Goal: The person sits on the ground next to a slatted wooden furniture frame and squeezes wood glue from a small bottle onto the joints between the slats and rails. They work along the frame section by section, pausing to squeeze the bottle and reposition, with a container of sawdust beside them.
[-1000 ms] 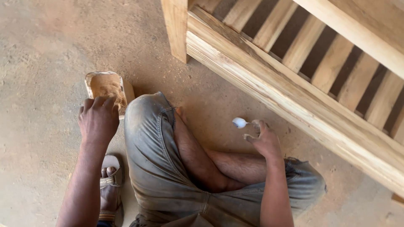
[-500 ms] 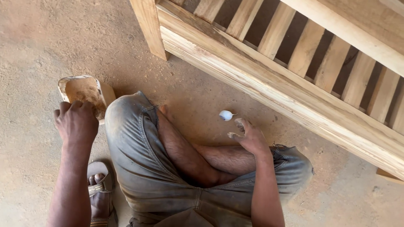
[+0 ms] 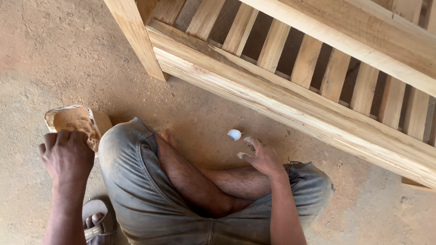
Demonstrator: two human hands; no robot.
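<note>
surroundings: we sit cross-legged on a dusty packed-earth floor [image 3: 54, 50], our knees in faded grey shorts [image 3: 136, 190] filling the space between the two hands; a sandal [image 3: 93, 218] shows under the left forearm.
in the way: the raised left knee stands between the container and the small white object, so the hands are well apart.
wooden frame: a big slatted frame [image 3: 290, 104] of pale raw timber runs across the top right, one leg [image 3: 136, 41] planted on the floor (grain rough, unfinished).
container: a small cut-open, cream-coloured container [image 3: 75, 122] beside the left knee, holding fine reddish-brown sawdust; we see no label on it.
left hand: our left hand [image 3: 66, 156] rests knuckles up on the container's near rim, fingers curled over the edge.
white object: a small rounded white piece [image 3: 234, 134] lies on the floor just before the frame's bottom rail.
right hand: our right hand [image 3: 261, 156] hovers near it, fingers loosely spread, holding nothing, fingertips just short of it.
</note>
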